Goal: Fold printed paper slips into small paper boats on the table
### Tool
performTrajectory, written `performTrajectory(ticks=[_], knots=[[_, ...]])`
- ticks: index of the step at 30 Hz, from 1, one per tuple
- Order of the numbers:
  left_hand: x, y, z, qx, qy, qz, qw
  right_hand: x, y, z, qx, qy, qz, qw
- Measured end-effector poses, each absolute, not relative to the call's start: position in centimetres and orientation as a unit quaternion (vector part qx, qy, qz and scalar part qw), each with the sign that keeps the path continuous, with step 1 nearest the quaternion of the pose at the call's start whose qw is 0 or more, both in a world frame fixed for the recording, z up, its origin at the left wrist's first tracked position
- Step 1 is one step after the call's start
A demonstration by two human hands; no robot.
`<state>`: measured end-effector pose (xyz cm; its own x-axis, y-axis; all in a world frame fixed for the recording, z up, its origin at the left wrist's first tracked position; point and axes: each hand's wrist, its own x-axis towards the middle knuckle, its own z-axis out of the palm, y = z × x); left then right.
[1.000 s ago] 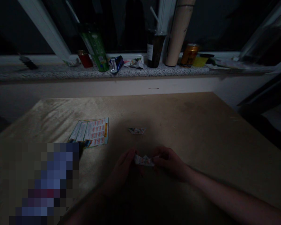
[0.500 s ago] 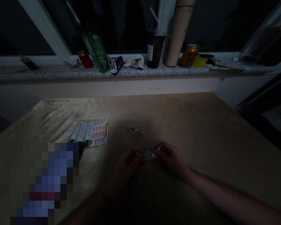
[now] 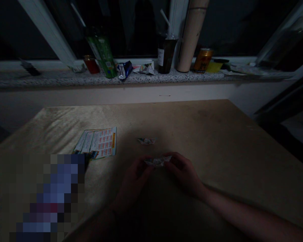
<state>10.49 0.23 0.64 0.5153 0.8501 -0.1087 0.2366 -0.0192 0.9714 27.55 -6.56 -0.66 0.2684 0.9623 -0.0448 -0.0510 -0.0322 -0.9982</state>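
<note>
Between my two hands is a small paper boat (image 3: 157, 162), folded from printed paper, with pointed ends. My left hand (image 3: 137, 173) has its thumb and fingers closed on the boat's left end. At the other end, my right hand (image 3: 183, 169) pinches it the same way. A second paper boat (image 3: 146, 141) of similar print rests on the table just beyond my hands, touched by neither. The light is dim, so the fingertips show only in part.
Printed leaflets (image 3: 98, 143) lie on the table (image 3: 204, 131) to the left, beside a blurred-out blue patch (image 3: 58, 188). Along the granite sill (image 3: 141, 79) stand a green bottle (image 3: 103, 53), a dark cup with a straw (image 3: 166, 55), a cardboard tube (image 3: 192, 37), and an orange can (image 3: 203, 60).
The boat in my hands has tipped and risen slightly, showing more of its side. My fingers have shifted a little at its ends. The other boat lies where it was.
</note>
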Motion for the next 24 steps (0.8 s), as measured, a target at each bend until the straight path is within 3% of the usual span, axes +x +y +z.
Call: performTrajectory(ticks=[24], knots=[[10.46, 0.20, 0.45, 0.676, 0.402, 0.276, 0.553, 27.63, -6.69, -0.43, -0.556, -0.388, 0.457, 0.576]])
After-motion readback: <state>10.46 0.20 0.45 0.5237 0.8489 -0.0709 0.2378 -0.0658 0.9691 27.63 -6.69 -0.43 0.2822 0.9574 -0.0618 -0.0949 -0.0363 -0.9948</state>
